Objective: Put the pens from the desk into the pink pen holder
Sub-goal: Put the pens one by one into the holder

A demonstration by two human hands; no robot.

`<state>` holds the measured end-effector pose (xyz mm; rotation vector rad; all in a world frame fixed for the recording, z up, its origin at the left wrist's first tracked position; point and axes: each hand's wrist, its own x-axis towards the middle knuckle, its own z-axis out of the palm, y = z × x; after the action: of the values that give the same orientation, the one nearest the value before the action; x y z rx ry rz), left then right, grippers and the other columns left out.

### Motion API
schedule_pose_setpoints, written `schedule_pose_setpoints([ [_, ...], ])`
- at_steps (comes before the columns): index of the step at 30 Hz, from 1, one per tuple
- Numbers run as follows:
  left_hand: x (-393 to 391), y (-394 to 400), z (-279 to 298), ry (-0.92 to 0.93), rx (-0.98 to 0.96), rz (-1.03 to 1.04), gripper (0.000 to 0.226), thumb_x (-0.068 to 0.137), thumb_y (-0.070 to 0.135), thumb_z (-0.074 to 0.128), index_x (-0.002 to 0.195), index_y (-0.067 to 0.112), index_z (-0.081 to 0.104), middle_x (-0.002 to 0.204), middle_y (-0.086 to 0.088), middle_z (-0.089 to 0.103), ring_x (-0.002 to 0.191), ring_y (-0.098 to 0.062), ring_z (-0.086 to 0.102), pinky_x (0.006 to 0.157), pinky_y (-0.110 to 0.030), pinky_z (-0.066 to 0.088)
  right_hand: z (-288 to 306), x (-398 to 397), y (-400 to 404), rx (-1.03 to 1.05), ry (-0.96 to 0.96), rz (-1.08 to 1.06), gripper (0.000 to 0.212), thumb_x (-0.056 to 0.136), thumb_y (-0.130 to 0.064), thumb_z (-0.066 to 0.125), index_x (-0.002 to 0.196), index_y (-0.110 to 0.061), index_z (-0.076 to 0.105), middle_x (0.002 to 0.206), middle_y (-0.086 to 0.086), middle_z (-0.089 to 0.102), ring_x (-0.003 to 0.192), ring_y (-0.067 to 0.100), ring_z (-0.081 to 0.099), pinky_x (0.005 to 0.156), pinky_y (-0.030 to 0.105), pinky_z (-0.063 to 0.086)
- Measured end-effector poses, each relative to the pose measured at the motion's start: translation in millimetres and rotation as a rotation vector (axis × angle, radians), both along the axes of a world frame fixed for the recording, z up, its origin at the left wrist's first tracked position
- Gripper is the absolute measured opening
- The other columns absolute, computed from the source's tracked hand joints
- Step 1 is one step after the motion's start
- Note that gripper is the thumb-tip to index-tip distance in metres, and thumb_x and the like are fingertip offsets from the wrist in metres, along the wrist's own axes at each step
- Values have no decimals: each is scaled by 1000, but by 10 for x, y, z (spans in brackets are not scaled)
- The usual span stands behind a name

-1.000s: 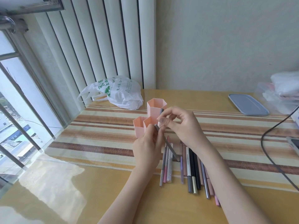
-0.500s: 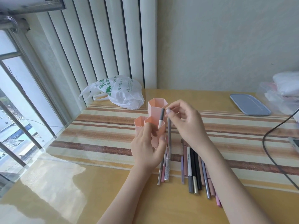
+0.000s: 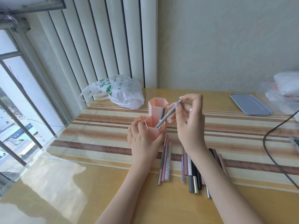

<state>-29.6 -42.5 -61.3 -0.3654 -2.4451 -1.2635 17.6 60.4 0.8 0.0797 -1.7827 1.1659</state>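
Note:
The pink pen holder [image 3: 156, 109], made of hexagonal tubes, stands on the striped mat. My left hand [image 3: 142, 139] grips its front tube from the near-left side. A grey pen with a dark cap [image 3: 162, 114] stands in the front tube. My right hand [image 3: 188, 122] pinches the top of a second grey pen [image 3: 169, 113], tilted, with its lower end inside the same tube. Several pens [image 3: 192, 172] lie in a row on the desk under my right forearm. Three more pens [image 3: 165, 160] lie just below the holder.
A white plastic bag [image 3: 119, 92] lies behind the holder to the left. A blue-grey lid [image 3: 250, 106] rests at the back right. A black cable [image 3: 273, 157] curves along the right side, next to a device [image 3: 295, 143]. A bagged white bundle [image 3: 284, 88] sits far right.
My right hand lifted the second grey pen from upright beside the holder and tipped its lower end into the front tube. My left hand stayed on the holder.

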Motion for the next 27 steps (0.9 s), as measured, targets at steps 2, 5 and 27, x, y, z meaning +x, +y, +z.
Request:
schedule_pose_setpoints([
  [2, -3, -4, -3, 25, 4, -11, 62, 74, 43, 77, 115, 3, 53, 126, -10, 50, 126, -32, 36, 108, -42, 25, -71, -38, 12, 30, -32, -21, 10, 97, -8, 48, 100, -15, 42, 85, 5, 70, 63, -4, 63, 59, 15, 52],
  [5, 5, -1, -11, 71, -7, -6, 56, 72, 42, 78, 105, 2, 55, 116, -11, 53, 120, -33, 39, 104, -42, 29, -131, -67, 32, 124, -139, -35, 8, 94, -8, 55, 95, -13, 50, 85, 1, 71, 70, 1, 65, 61, 12, 49],
  [27, -50, -14, -46, 33, 62, 9, 55, 70, 45, 77, 103, 8, 53, 118, -5, 50, 119, -26, 35, 102, -36, 29, -464, -76, 170, 350, -1074, -230, 32, 82, -32, 60, 104, -11, 54, 106, 10, 55, 105, 30, 50, 79, 41, 49],
])
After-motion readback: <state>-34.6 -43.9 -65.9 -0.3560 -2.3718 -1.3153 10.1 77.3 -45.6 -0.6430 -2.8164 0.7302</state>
